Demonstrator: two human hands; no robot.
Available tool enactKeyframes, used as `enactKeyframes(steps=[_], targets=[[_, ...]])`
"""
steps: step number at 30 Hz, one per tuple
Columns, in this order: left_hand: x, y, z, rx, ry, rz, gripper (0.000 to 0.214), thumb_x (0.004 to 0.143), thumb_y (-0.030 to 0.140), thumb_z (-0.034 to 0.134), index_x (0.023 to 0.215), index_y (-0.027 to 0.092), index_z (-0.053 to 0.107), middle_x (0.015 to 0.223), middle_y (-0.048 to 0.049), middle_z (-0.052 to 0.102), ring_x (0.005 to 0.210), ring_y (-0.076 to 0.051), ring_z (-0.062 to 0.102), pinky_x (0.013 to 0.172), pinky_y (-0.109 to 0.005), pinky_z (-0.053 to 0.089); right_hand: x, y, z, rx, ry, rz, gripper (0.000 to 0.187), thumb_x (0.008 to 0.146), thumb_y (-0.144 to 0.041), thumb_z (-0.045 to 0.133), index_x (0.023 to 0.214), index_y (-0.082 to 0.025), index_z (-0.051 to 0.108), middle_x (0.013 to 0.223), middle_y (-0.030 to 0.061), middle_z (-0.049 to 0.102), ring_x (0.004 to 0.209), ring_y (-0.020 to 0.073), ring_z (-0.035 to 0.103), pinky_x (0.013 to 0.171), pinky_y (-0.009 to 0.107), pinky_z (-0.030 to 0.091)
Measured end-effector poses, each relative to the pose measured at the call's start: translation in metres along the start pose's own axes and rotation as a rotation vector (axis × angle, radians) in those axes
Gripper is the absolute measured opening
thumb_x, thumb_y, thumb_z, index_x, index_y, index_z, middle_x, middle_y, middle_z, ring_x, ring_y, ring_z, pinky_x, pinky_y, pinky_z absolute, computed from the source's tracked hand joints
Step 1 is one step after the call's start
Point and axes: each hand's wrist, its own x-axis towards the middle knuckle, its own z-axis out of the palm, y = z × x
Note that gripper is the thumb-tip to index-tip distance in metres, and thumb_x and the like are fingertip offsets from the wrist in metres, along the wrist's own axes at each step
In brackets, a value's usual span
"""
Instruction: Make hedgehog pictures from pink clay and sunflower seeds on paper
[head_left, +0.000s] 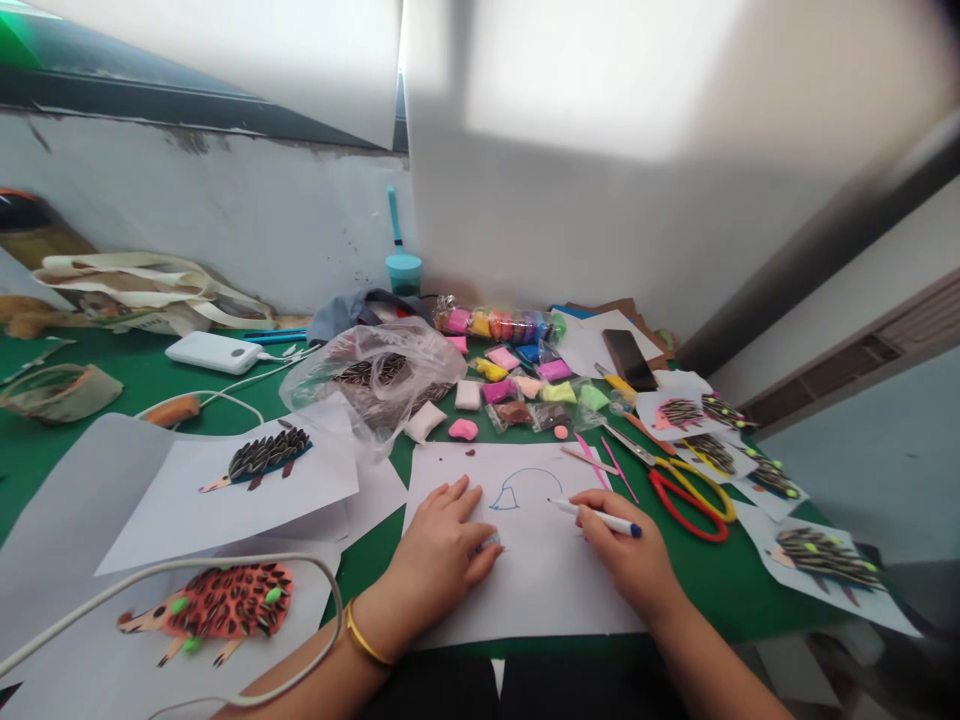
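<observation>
A white sheet of paper (525, 590) lies in front of me on the green tabletop. On it is a blue line drawing (506, 497), with a small pointed shape at the left and an arch running right. My right hand (622, 555) grips a white marker (611, 521) with a dark blue end, its tip touching the paper at the arch's right end. Resting on the sheet's left side, my left hand (442, 540) has its fingers spread. A small greyish-blue piece (487, 541) shows beside its thumb; I cannot tell what it is.
Clay packets (514, 412) and a plastic bag of sunflower seeds (375, 375) lie behind the sheet. Scissors (690, 485) and several hedgehog pictures (825, 560) are on the right. At left are more hedgehog pictures (232, 600), a white cable (187, 560) and a power bank (214, 352).
</observation>
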Motion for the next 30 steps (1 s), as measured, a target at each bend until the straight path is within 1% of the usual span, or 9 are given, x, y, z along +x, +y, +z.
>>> enactKeyframes(steps=[4,8,14,20,25,30], targets=[[0.001,0.001,-0.002,0.006,-0.018,-0.008,0.015,0.084,0.030,0.065,0.094,0.027,0.076,0.128,-0.0121,0.061,0.125,-0.038,0.052,0.102,-0.059,0.043,-0.003,-0.003,0.013,0.058,-0.163,0.006,0.024,0.084,-0.040,0.057,0.092,-0.022,0.071,0.085,0.0048,0.073,0.076,0.0224,0.068,0.067,0.030,0.052],[0.001,0.002,-0.003,0.007,-0.029,-0.015,0.015,0.084,0.030,0.065,0.094,0.026,0.076,0.128,-0.0125,0.061,0.126,-0.038,0.051,0.102,-0.058,0.042,-0.003,-0.003,0.022,0.082,-0.212,0.007,0.025,0.085,-0.040,0.057,0.096,-0.021,0.071,0.095,0.0070,0.073,0.085,0.0242,0.068,0.073,0.033,0.054],[0.001,0.002,-0.002,0.004,-0.025,-0.012,0.015,0.084,0.030,0.065,0.095,0.026,0.076,0.128,-0.0121,0.061,0.125,-0.038,0.051,0.102,-0.059,0.042,0.000,-0.001,0.024,0.118,-0.229,0.028,0.027,0.085,-0.040,0.058,0.099,-0.021,0.070,0.100,0.0085,0.072,0.088,0.0251,0.068,0.074,0.034,0.055],[0.001,0.001,-0.002,0.005,-0.043,-0.022,0.016,0.086,0.032,0.064,0.095,0.026,0.076,0.129,-0.0123,0.061,0.127,-0.037,0.050,0.103,-0.058,0.041,0.000,-0.003,0.023,0.122,-0.244,0.022,0.026,0.084,-0.040,0.059,0.098,-0.021,0.071,0.100,0.0084,0.072,0.089,0.0243,0.068,0.076,0.033,0.055],[0.001,0.001,-0.001,0.005,-0.046,-0.024,0.016,0.086,0.032,0.064,0.095,0.026,0.076,0.128,-0.0126,0.061,0.127,-0.037,0.050,0.103,-0.057,0.041,0.001,-0.002,0.020,0.081,-0.212,0.041,0.026,0.083,-0.040,0.059,0.096,-0.020,0.071,0.096,0.0072,0.073,0.087,0.0234,0.067,0.075,0.031,0.053],[0.001,0.001,-0.001,0.008,-0.047,-0.028,0.016,0.085,0.032,0.064,0.095,0.027,0.076,0.130,-0.0133,0.060,0.127,-0.038,0.050,0.103,-0.058,0.041,0.003,0.007,0.012,0.054,-0.154,0.085,0.026,0.082,-0.040,0.059,0.094,-0.021,0.071,0.090,0.0059,0.073,0.083,0.0230,0.067,0.071,0.030,0.051]])
